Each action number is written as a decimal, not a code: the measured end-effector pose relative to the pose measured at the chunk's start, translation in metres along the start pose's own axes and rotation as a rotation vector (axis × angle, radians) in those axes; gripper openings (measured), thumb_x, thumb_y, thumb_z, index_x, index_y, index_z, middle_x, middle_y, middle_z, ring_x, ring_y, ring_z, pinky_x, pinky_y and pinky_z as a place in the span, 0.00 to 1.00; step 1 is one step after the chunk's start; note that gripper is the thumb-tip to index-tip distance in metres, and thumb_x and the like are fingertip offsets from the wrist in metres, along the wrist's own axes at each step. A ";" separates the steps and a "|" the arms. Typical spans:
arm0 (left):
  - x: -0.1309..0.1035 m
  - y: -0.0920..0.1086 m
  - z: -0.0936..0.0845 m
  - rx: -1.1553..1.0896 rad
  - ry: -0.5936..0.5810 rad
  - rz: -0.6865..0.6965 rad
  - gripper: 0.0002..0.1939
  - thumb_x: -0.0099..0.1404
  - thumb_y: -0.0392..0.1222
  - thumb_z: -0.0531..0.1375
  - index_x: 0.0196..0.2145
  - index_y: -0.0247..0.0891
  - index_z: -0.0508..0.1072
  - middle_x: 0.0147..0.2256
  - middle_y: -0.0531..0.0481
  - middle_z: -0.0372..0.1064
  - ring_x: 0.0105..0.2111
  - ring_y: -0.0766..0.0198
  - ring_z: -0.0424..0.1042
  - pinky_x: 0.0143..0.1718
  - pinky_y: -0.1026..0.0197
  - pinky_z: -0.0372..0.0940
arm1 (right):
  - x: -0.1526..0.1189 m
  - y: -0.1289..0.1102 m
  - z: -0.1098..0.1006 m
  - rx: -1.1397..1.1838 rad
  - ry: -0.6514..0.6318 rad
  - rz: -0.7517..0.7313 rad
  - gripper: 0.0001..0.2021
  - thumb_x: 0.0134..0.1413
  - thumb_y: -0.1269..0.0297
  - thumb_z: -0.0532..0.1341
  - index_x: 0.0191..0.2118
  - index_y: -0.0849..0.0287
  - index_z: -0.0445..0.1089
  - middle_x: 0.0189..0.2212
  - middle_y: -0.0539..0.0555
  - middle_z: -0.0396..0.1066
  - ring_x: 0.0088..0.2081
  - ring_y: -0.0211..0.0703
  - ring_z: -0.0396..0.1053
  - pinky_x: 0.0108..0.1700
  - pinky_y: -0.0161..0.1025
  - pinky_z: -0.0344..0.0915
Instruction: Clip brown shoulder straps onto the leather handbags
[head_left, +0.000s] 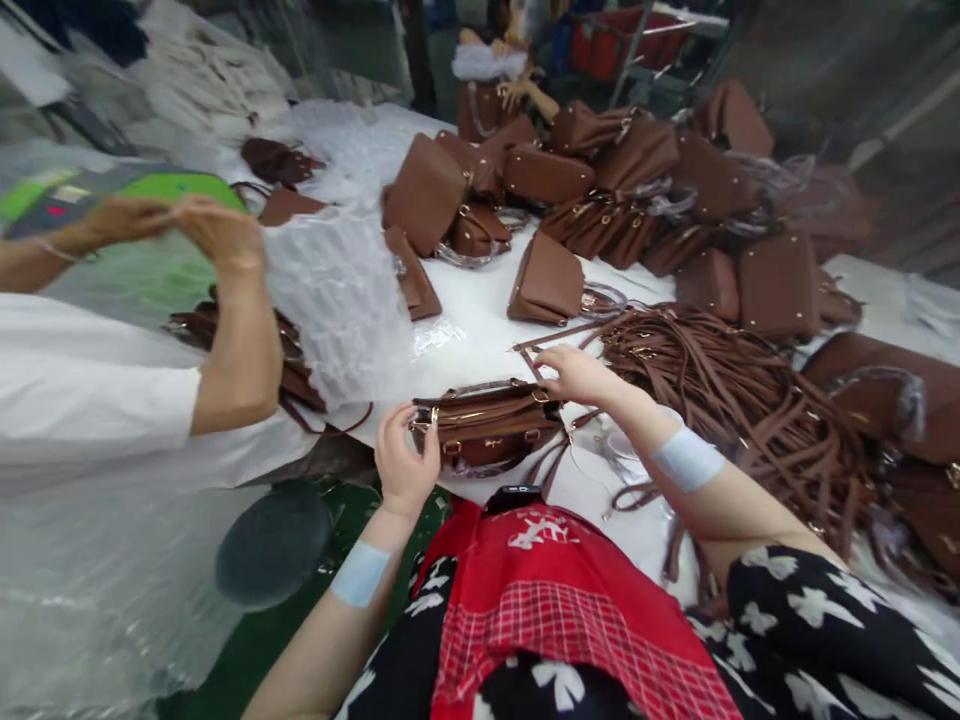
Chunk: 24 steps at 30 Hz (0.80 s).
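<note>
A brown handbag (pixel 487 428) lies in front of me at the table's near edge, its gold zipper facing up. My left hand (pixel 406 455) is closed on the bag's left end, thumb and fingers around the metal fitting there. Just above the bag's right end, my right hand (pixel 576 376) has its fingers bent together at a thin brown strap (pixel 564 333). This strap runs toward the pile on the right; the exact grip is partly hidden. The bag's handles lie along its long sides.
A heap of brown straps (pixel 735 400) spreads to the right. Several finished-looking brown bags (pixel 622 165) are piled behind. At left, a co-worker's arms (pixel 232 300) work beside bubble wrap (pixel 341 300). A round dark stool (pixel 274 545) stands below. Another person's hands (pixel 517 90) hold a bag at the back.
</note>
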<state>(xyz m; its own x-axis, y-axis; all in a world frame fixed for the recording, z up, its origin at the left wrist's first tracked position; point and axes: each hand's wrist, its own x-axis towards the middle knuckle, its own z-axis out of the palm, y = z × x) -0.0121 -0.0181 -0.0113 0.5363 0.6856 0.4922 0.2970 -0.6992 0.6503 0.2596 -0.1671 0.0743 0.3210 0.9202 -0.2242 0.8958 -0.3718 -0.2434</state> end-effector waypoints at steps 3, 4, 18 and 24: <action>0.007 0.046 0.003 -0.165 -0.092 0.098 0.13 0.64 0.41 0.58 0.46 0.36 0.66 0.44 0.41 0.68 0.45 0.57 0.70 0.46 0.52 0.69 | -0.053 0.032 -0.012 0.103 0.162 0.168 0.13 0.56 0.65 0.57 0.45 0.61 0.73 0.43 0.58 0.74 0.45 0.48 0.69 0.48 0.40 0.61; 0.008 0.062 0.006 -0.221 -0.146 0.128 0.11 0.64 0.41 0.58 0.44 0.36 0.67 0.43 0.42 0.69 0.43 0.58 0.70 0.44 0.54 0.70 | -0.076 0.041 -0.012 0.162 0.143 0.218 0.12 0.57 0.63 0.57 0.42 0.61 0.74 0.40 0.57 0.75 0.41 0.46 0.70 0.45 0.39 0.62; -0.073 0.167 0.170 -0.051 -1.606 0.433 0.10 0.62 0.45 0.60 0.37 0.36 0.75 0.36 0.47 0.75 0.35 0.61 0.73 0.39 0.63 0.67 | -0.364 0.084 0.194 0.591 -0.311 0.877 0.13 0.57 0.59 0.57 0.31 0.60 0.74 0.31 0.59 0.76 0.33 0.49 0.73 0.36 0.39 0.62; -0.137 0.198 0.245 0.053 -1.665 0.528 0.17 0.64 0.42 0.58 0.50 0.36 0.71 0.46 0.44 0.73 0.44 0.58 0.73 0.48 0.60 0.65 | -0.412 0.061 0.245 0.680 -0.324 0.967 0.12 0.58 0.60 0.56 0.38 0.60 0.75 0.37 0.62 0.77 0.41 0.54 0.73 0.39 0.41 0.61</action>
<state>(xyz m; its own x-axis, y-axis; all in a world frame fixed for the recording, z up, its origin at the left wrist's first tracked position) 0.1667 -0.3003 -0.0925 0.7343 -0.4960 -0.4635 -0.1567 -0.7882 0.5952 0.1065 -0.5986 -0.0790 0.5867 0.1930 -0.7865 -0.0432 -0.9623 -0.2684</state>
